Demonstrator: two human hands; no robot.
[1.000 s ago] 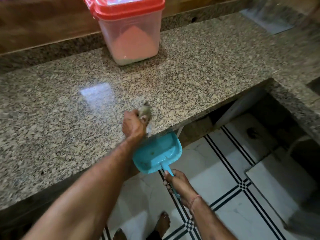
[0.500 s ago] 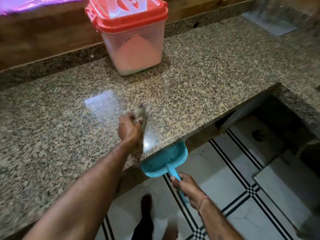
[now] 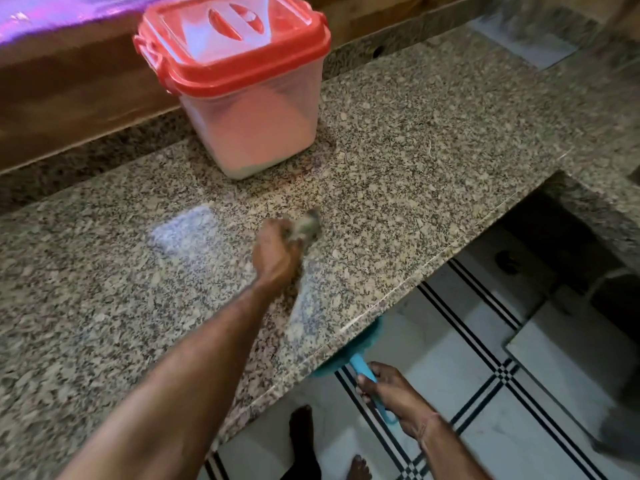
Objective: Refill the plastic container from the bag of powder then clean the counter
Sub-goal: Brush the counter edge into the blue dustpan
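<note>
The clear plastic container (image 3: 256,133), closed with a red lid (image 3: 232,39), stands at the back of the granite counter (image 3: 433,161) and holds a slope of pale powder. My left hand (image 3: 277,254) is in the middle of the counter, shut on a blurred grey cloth (image 3: 308,226) that rests on the stone. My right hand (image 3: 391,393) is below the counter's front edge, shut on the handle of a turquoise dustpan (image 3: 360,365). The pan's tray is almost wholly hidden under the edge. The bag of powder is not in view.
A wooden wall ledge (image 3: 79,98) runs behind the counter. To the right the counter turns a corner around a dark recess (image 3: 568,237). Below lies white tiled floor (image 3: 467,393) with black stripes, and my bare feet (image 3: 304,431) stand near the counter.
My left hand with the cloth has moved away from the front edge toward the counter's middle. The dustpan has slid further under the edge. The camera has come closer to the counter.
</note>
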